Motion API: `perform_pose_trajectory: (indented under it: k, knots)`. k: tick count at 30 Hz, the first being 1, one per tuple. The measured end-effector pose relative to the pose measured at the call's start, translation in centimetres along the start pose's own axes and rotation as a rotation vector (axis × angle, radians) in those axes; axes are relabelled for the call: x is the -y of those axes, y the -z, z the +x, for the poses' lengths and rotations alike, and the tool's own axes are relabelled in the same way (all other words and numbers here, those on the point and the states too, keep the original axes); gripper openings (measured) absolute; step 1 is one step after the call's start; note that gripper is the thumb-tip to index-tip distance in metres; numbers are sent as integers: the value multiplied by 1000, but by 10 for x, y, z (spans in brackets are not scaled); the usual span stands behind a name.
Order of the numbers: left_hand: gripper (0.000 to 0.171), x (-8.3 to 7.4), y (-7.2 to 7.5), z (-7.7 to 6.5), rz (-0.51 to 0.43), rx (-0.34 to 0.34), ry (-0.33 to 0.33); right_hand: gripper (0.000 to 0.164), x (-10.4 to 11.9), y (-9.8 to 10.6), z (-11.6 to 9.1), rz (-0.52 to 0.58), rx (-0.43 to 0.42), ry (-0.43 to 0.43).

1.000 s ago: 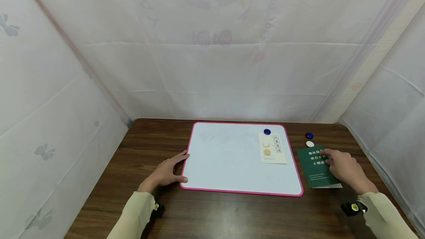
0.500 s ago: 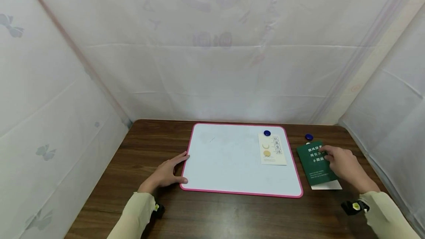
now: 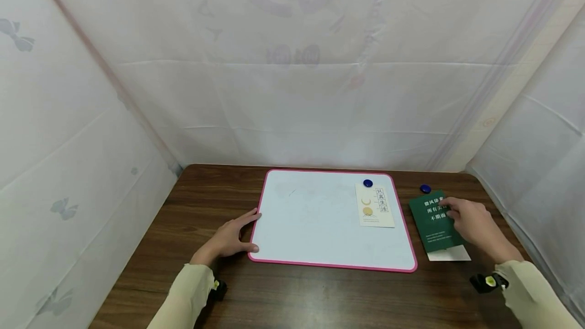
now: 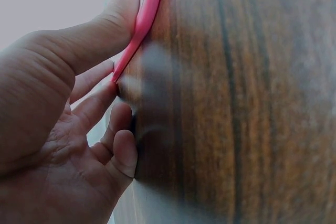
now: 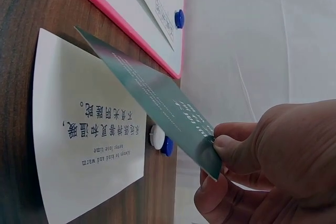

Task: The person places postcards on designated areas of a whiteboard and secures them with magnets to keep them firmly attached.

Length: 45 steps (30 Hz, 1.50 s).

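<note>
My left hand [image 3: 226, 237] rests at the left edge of a whiteboard [image 3: 306, 222] with a pink rim, its thumb and fingers spread along that edge. In the left wrist view the thumb lies against the pink rim [image 4: 150, 6]. A green card [image 3: 436, 227] with white lettering is pinched near its top corner between the thumb and fingers of my right hand [image 3: 477, 225]. The right wrist view shows the green card tilted up over a white printed card [image 5: 100, 129], which lies on the table.
A cream card [image 3: 372, 217] with a sun and moon print is on the whiteboard's right side, a blue round magnet [image 3: 367, 183] at its top. Another blue magnet [image 3: 425, 188] and a white magnet [image 5: 157, 137] sit on the wooden table [image 3: 292, 293]. White curtains surround it.
My right hand has raised the green card, which has shifted up and away, baring more of the white card below and covering the white magnet in the head view. The left hand stays put.
</note>
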State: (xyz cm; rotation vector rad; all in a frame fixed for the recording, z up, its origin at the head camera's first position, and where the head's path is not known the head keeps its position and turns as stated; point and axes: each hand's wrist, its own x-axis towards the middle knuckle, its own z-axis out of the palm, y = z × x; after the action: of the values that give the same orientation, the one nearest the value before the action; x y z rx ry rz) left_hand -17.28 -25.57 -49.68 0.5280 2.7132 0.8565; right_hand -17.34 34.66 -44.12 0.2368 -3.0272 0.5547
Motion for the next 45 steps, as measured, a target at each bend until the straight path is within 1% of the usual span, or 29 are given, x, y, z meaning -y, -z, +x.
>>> perform_pose_trajectory:
  k: [5,10,22,26,45]
  knots:
    - [87,0,-1,0,0,0,9,27,2,2,2,4,10,-17]
    - [87,0,-1,0,-3,1,22,28,3,4,4,3,10,-15]
    - [88,-1,1,1,-5,5,25,27,5,9,12,4,-14,19]
    - [89,0,1,1,-3,6,28,28,6,9,14,4,-7,14]
    - [89,1,1,2,-14,7,28,28,12,8,18,21,-21,52]
